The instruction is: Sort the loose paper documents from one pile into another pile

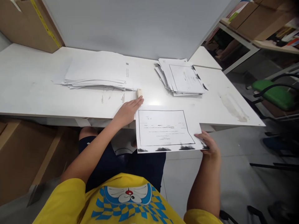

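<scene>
My right hand (208,143) pinches the right edge of a printed sheet (163,129) with a black border and dark smudges along its near edge. The sheet hangs tilted over the table's front edge, above my lap. Beside its far left corner, my left hand (128,112) has its fingers together on a small cream block (139,92), possibly an eraser, at the tabletop. The thumb is hidden. Beyond the left hand lies a stack of mostly blank white paper (95,70). Farther right rests an untidy pile of similar bordered sheets (184,77).
The white table (46,96) has worn marks on its top. A grey panel (126,28) rises at its back, with a cardboard box (30,25) at the back left. More cardboard (23,155) stands below left. A green chair (275,93) is at the right.
</scene>
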Motion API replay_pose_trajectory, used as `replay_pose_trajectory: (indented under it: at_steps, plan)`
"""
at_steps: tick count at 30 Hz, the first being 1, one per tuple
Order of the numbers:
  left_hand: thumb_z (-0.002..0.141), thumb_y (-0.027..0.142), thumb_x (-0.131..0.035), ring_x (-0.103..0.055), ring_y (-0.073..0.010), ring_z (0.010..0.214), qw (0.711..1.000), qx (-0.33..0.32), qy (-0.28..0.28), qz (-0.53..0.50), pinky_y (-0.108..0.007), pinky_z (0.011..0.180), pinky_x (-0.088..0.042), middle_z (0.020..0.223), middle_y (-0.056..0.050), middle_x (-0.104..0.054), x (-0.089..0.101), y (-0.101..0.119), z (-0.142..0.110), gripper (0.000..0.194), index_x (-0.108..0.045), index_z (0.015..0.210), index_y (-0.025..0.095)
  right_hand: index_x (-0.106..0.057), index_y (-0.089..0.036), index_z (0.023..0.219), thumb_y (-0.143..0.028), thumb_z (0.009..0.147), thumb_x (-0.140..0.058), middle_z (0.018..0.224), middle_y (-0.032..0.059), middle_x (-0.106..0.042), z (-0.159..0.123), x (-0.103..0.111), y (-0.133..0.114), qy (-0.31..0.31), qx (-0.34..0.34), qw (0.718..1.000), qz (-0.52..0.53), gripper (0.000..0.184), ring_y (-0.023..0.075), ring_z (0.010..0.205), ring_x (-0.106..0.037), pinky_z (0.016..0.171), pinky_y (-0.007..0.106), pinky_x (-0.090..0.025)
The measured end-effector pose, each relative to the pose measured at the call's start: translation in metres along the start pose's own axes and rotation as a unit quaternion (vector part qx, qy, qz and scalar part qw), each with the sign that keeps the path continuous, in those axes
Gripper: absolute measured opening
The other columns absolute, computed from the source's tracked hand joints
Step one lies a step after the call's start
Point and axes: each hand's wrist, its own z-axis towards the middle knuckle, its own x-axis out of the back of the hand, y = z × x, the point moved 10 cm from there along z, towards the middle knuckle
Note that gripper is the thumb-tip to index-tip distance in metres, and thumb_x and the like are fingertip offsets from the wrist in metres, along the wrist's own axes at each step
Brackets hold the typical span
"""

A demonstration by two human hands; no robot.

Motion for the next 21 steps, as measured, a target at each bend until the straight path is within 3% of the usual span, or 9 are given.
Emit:
replay_pose_trajectory:
  at_steps: [9, 16, 21]
  plan:
    - [0.085, -0.004, -0.031, -0.02, -0.027, 0.155, 1.0, 0.001, -0.013, 0.003, -0.056, 0.12, -0.032, 0.164, -0.002, -0.033, -0.007, -0.006, 0.005, 0.076, -0.03, 0.156, 0.022, -0.071, -0.023, 0.079, -0.026, 0.043, -0.076, 0.077, 0.0056, -0.071, 0.001, 0.003, 0.01, 0.003, 0.001, 1.0, 0.006, 0.036, 0.0236, 0.067, -0.065, 0.052, 0.031, -0.046]
    - [0.085, -0.002, -0.034, -0.027, -0.0234, 0.153, 1.0, 0.012, -0.006, -0.011, -0.047, 0.119, -0.036, 0.165, -0.003, -0.029, -0.006, -0.007, 0.003, 0.076, -0.029, 0.157, 0.021, -0.072, -0.023, 0.077, -0.026, 0.039, -0.08, 0.071, 0.0033, -0.071, -0.011, -0.002, 0.004, -0.006, -0.001, 1.0, 0.007, 0.039, 0.0233, 0.061, -0.065, 0.049, 0.031, -0.047]
    - [0.08, -0.002, -0.033, -0.047, -0.023, 0.141, 0.998, 0.009, 0.024, -0.064, -0.045, 0.114, -0.043, 0.164, -0.005, -0.033, 0.007, -0.008, -0.002, 0.077, -0.037, 0.154, 0.02, -0.066, -0.023, 0.07, -0.026, 0.039, -0.078, 0.068, -0.0005, -0.068, -0.024, 0.041, 0.001, 0.076, 0.049, 0.995, 0.028, 0.034, 0.0185, 0.056, -0.062, 0.048, 0.029, -0.049]
